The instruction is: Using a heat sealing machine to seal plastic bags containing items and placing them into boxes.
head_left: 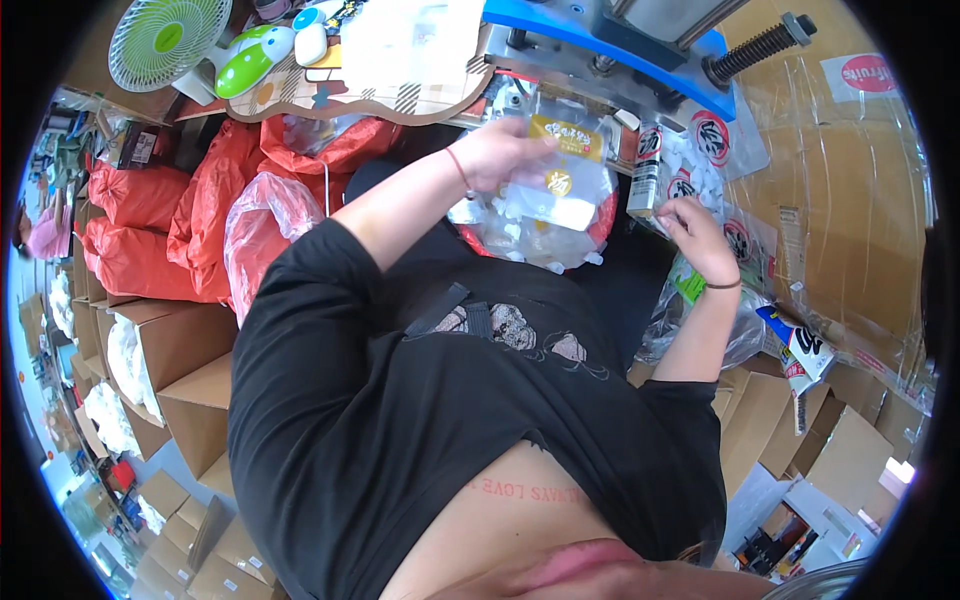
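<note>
A clear plastic pouch [562, 180] with a gold label hangs from the left hand [503, 152], whose fingers pinch its top edge. Well apart to the side, the right hand [695, 228] closes on small white pieces [690, 170]. Below both hands sits a bowl of white pieces [520, 235]; above them, a blue machine [610, 40]; beyond the left hand, red bags [200, 210].

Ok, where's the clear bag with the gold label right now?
In the head view, upper centre: the clear bag with the gold label is held up by the left hand, just below the blue machine, with the right hand beside it.
</note>
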A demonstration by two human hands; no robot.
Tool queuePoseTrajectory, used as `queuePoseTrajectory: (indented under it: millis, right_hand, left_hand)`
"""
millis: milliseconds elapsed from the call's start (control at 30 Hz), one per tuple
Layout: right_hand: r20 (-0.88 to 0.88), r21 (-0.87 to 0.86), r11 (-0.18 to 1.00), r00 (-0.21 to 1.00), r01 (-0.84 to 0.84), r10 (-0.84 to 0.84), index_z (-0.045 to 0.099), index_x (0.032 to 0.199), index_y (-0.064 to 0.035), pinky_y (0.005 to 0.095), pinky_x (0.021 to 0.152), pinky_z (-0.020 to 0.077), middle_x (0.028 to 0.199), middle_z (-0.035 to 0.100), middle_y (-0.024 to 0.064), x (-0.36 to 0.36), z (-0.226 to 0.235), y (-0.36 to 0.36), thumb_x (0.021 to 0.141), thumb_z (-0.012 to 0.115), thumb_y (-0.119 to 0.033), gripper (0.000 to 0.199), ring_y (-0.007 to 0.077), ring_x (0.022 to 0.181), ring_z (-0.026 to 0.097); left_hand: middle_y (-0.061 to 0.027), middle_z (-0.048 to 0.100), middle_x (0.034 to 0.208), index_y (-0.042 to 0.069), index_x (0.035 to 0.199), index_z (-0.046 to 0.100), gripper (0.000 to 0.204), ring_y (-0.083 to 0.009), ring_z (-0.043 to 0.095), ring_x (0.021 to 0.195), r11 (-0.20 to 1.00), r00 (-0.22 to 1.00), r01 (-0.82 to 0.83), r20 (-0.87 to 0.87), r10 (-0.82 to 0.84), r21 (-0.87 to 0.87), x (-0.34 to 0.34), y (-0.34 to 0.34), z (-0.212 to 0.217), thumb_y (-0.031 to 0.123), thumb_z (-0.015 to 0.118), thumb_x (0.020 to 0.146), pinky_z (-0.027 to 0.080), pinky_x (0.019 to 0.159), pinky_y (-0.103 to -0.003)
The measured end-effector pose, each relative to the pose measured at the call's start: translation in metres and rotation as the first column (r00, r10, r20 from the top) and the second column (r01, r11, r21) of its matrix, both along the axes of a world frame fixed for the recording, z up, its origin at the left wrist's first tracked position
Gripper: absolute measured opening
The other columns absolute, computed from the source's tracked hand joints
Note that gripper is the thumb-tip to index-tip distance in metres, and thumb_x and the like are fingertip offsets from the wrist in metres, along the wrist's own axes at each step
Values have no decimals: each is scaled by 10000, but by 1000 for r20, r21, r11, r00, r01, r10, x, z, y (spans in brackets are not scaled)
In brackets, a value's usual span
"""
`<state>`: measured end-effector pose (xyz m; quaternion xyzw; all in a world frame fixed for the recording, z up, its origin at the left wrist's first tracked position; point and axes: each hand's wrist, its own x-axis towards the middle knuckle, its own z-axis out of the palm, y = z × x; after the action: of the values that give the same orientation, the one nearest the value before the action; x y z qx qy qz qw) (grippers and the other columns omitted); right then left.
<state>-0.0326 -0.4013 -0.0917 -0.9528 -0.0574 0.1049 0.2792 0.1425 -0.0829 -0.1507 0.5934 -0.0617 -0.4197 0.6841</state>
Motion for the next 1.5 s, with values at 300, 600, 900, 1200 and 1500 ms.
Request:
queuePoseTrajectory:
  millis: [300, 600, 900, 1200, 1500]
  right_hand:
    - [80, 69, 927, 924, 370, -375, 589, 1064, -10, 313, 815, 462, 985, 616, 78, -4, 11, 9, 917, 623, -86, 169, 179, 880, 585]
    - [415, 302, 952, 891, 57, -185, 635, 1033, 21, 263, 727, 471, 855, 637, 39, 35, -2, 105, 943, 652, -165, 207, 101, 776, 572]
    - [364, 498, 861, 877, 101, -313, 664, 959, 5, 224, 684, 457, 857, 647, -14, 63, 12, 117, 947, 663, -141, 146, 54, 767, 550]
    - [367, 358, 927, 895, 115, -252, 669, 942, 6, 247, 704, 464, 839, 654, 3, 47, 27, 93, 962, 634, -146, 158, 80, 790, 572]
    - [197, 411, 874, 911, 259, -363, 657, 938, 21, 280, 729, 474, 836, 660, 81, 42, 35, 84, 980, 592, -171, 207, 158, 786, 616]
  left_hand:
    - [-197, 643, 1112, 62, 1335, 497, 527, -350, 669, 924, 748, -23, -651, 982, -186, 127, 63, 91, -14, 341, 667, 921, 530, 855, -407]
    - [-63, 695, 788, 42, 1045, 719, 271, -112, 645, 745, 967, 837, -111, 546, -32, 227, -16, 75, 13, 277, 702, 912, 505, 721, -276]
    - [-5, 703, 832, 0, 996, 719, 254, -50, 614, 738, 982, 961, 184, 218, -169, -51, -71, 13, 22, 246, 696, 937, 499, 690, -222]
    - [-49, 717, 952, -20, 1076, 688, 268, -74, 650, 850, 955, 968, 250, 52, -244, -160, -85, -6, 20, 218, 674, 953, 526, 764, -226]
    - [-54, 720, 960, -9, 1077, 692, 264, -66, 645, 861, 946, 963, 260, -16, -269, -195, -91, -15, 26, 221, 682, 948, 514, 786, -224]
